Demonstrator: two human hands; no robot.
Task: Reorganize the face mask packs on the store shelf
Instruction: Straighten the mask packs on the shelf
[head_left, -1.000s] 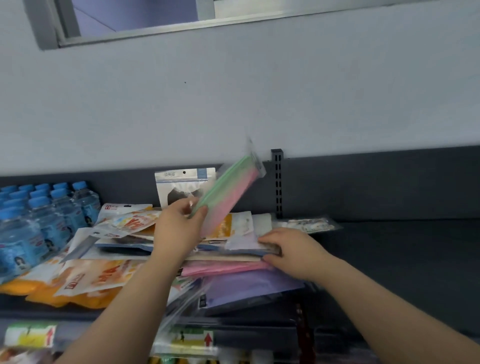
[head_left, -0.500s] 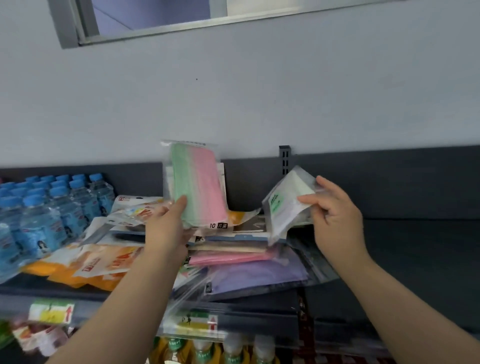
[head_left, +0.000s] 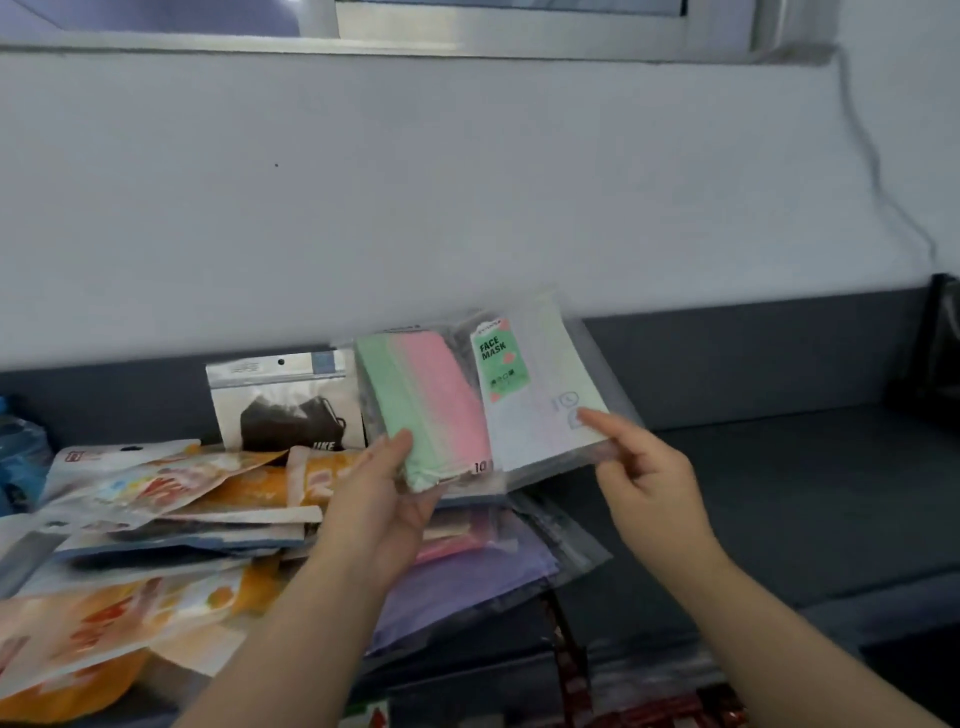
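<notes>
My left hand (head_left: 387, 506) grips the lower edge of a clear pack of green-and-pink masks (head_left: 434, 400), held upright above the shelf. My right hand (head_left: 641, 480) pinches the lower right corner of a pale pack with a green "FACE MASK" label (head_left: 540, 395). The two packs stand side by side, with the left edge of the pale one tucked behind the green-and-pink one. Under my hands a pile of flat packs lies on the dark shelf (head_left: 779, 499), with a purple pack (head_left: 467, 582) and a pink pack (head_left: 452, 543) showing.
A black-mask pack (head_left: 288, 402) leans against the shelf's back panel. Orange and white pouches (head_left: 156, 499) lie heaped on the left, beside blue-capped bottles (head_left: 21, 452) at the far left edge. The shelf's front edge runs below the pile.
My right hand has brought the pale pack leftwards until it sits beside and partly behind the green-and-pink pack. The view has swung to the right, so the bottles have slid almost out of sight.
</notes>
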